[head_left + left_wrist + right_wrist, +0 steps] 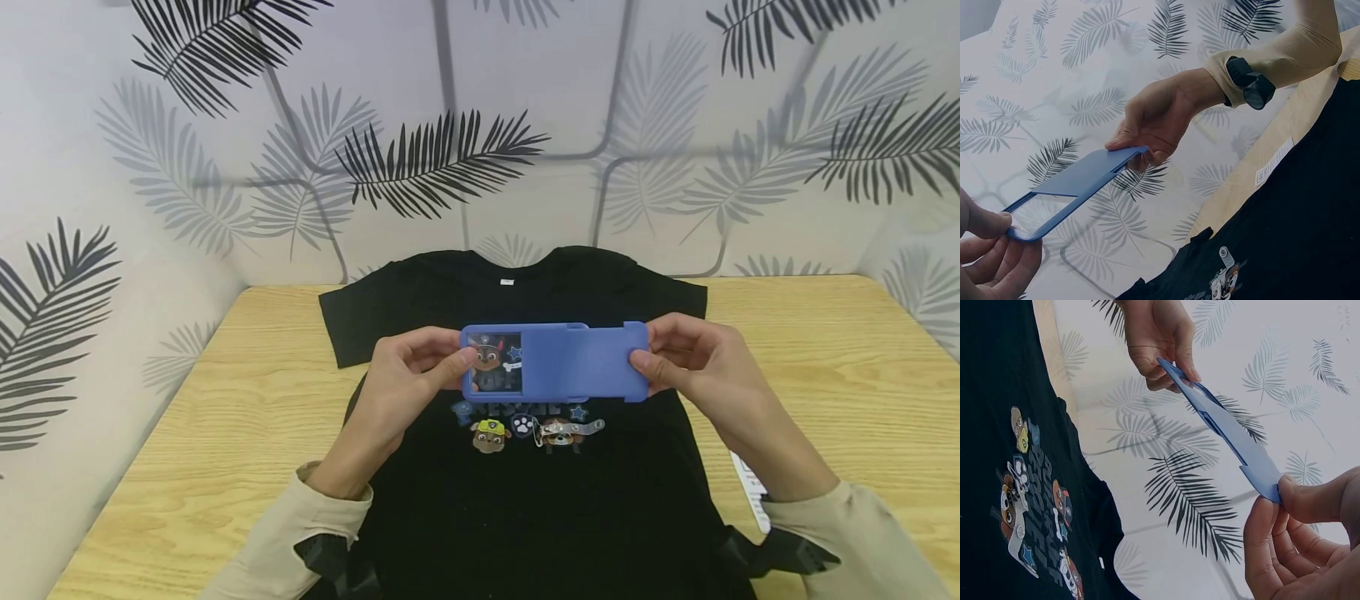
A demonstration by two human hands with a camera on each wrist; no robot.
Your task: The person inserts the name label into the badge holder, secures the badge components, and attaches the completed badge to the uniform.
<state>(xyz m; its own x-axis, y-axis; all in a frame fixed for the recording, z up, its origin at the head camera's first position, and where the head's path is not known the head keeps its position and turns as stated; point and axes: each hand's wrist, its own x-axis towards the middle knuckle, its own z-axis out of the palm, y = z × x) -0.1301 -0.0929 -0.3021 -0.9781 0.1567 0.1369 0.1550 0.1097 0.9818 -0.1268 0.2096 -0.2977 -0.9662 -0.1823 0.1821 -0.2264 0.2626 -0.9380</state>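
A blue sliding card holder [573, 362] is held level above a black T-shirt [540, 517]. Its cover is drawn partway out to the right, baring a see-through window at the left end, through which the shirt's print shows. My left hand [408, 371] pinches the window end between thumb and fingers. At the other end, my right hand [701, 358] grips the cover's edge the same way. Both wrist views show the holder [1085, 172] off the table, touched only by the hands. Below it, a clear strap with a metal clip [573, 428] lies on the shirt's cartoon print.
The T-shirt is spread over a wood-grain table [202, 425], collar toward the back. A white printed card [750, 492] lies right of the shirt, partly hidden by my right wrist. A leaf-patterned wall covering [525, 100] rises behind the table and at its sides.
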